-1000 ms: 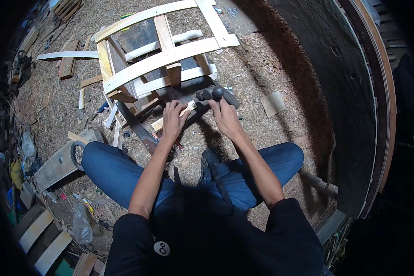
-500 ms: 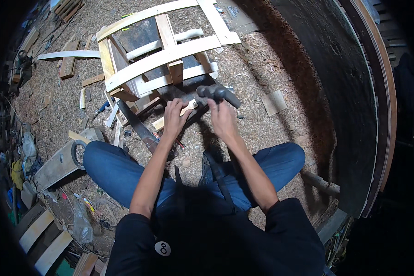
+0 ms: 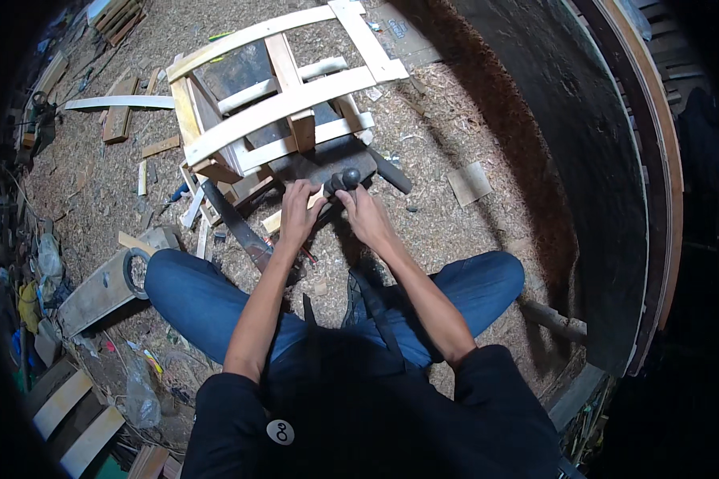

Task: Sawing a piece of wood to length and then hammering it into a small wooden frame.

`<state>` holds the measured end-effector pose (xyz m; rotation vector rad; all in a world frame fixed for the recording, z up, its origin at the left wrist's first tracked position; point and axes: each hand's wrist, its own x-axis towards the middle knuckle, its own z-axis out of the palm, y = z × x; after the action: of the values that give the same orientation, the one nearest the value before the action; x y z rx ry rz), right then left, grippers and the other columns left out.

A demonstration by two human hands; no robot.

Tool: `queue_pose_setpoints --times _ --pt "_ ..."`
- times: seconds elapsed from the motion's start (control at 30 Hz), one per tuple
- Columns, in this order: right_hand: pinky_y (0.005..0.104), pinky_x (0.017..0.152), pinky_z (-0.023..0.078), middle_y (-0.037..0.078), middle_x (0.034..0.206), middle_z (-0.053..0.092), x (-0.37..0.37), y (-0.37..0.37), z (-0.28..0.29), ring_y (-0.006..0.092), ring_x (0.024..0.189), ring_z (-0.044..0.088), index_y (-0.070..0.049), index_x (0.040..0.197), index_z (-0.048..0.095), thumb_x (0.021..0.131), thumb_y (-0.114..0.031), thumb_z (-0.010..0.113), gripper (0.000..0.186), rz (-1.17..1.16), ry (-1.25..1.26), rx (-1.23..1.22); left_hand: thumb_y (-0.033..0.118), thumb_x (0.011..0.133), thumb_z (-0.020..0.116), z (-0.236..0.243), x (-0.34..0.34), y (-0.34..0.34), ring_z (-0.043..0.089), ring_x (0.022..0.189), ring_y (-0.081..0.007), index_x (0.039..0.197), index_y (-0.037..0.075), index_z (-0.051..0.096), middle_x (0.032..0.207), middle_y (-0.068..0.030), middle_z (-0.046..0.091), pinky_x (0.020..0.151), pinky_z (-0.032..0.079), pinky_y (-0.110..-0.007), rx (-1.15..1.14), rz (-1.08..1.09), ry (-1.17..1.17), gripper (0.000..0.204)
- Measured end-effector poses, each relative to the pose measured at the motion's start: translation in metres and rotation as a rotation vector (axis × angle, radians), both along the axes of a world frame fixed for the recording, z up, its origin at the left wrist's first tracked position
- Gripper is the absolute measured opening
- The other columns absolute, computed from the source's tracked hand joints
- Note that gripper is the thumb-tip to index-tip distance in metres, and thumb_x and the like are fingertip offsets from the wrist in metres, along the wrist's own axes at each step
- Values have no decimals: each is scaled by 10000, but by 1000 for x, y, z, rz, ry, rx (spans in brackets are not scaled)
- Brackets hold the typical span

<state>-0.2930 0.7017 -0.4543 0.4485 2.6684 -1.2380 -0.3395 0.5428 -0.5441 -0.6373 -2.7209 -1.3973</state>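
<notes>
My right hand (image 3: 367,217) is closed round a dark hammer with a rounded end (image 3: 351,177). The hammer head is at the right end of a short pale wood strip (image 3: 272,222); whether they touch, I cannot tell. My left hand (image 3: 297,211) grips that strip, thumb toward the hammer, and hides its middle. Just beyond both hands lies a dark flat block (image 3: 358,158), with a dark bar (image 3: 391,175) sticking out to its right. A slatted pale wooden frame (image 3: 291,101) with curved rails stands past the block.
A handsaw (image 3: 233,217) lies left of my left hand, near wood offcuts (image 3: 193,206). A grey board (image 3: 96,295) with a ring-shaped piece (image 3: 134,273) sits by my left knee. A large curved dark panel (image 3: 567,120) rises on the right. Shavings cover the ground.
The hammer in my right hand has swung down and left, to the end of the wood strip. My left hand stays on the strip. The view has shifted slightly.
</notes>
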Motion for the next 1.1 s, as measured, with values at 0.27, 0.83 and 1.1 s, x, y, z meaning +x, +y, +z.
queue_pose_setpoints --times 0.27,0.83,1.1 --pt "519 701 476 315 857 639 2 -8 20 470 853 636 56 1000 621 1006 -333 499 408 -179 126 -99 122 761 762 -1 -2 -3 547 991 -357 1016 19 620 1019 -148 580 864 434 -432 -35 -1 20 309" --pt "435 715 488 167 758 634 -20 26 -37 331 742 639 40 948 580 860 -310 711 384 -173 166 -6 164 774 743 12 6 -1 560 899 -359 1042 35 597 939 -156 568 798 470 -442 -122 -102 87 332" --pt "383 671 488 107 744 615 -19 25 -62 226 705 611 -31 836 575 784 -362 778 392 -188 -26 -258 150 782 738 23 7 -13 579 946 -350 1065 20 615 1007 -155 600 825 476 -436 -12 -163 48 335"
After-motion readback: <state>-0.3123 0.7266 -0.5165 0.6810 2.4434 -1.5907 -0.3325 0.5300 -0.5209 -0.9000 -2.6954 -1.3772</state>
